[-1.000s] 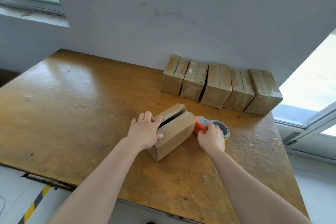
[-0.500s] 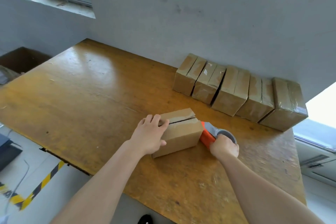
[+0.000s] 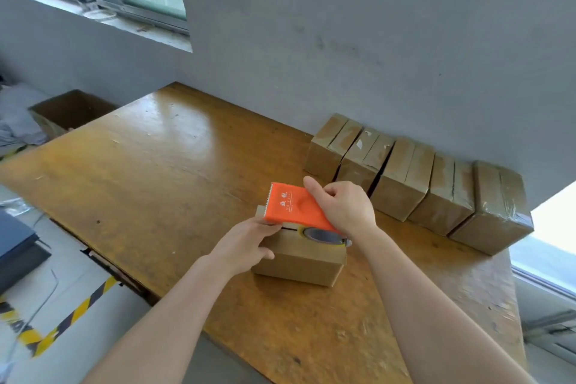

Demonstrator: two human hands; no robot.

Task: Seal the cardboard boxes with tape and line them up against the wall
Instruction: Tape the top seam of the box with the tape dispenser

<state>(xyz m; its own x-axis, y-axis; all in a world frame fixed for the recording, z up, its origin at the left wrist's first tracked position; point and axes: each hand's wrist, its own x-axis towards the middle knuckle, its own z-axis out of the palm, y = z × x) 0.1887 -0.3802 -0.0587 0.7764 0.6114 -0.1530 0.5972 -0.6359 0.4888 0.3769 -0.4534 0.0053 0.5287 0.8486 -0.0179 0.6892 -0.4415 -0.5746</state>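
Observation:
A small cardboard box (image 3: 304,262) sits on the wooden table (image 3: 156,171), its top flaps closed with a dark seam showing. My left hand (image 3: 246,241) holds the box at its left end, fingers curled over the top edge. My right hand (image 3: 343,207) grips an orange tape dispenser (image 3: 296,206) with a roll of clear tape (image 3: 321,234), held over the box top. A row of several taped boxes (image 3: 414,184) stands against the grey wall.
An open cardboard carton (image 3: 70,111) stands on the floor left of the table. A dark object (image 3: 15,246) lies at the left edge. Yellow-black floor tape (image 3: 71,312) runs below the table's front edge. A window frame (image 3: 548,277) is at the right.
My right hand has lifted the tape dispenser from the table beside the box and brought it over the box top. My left hand stays on the box. The view has shifted.

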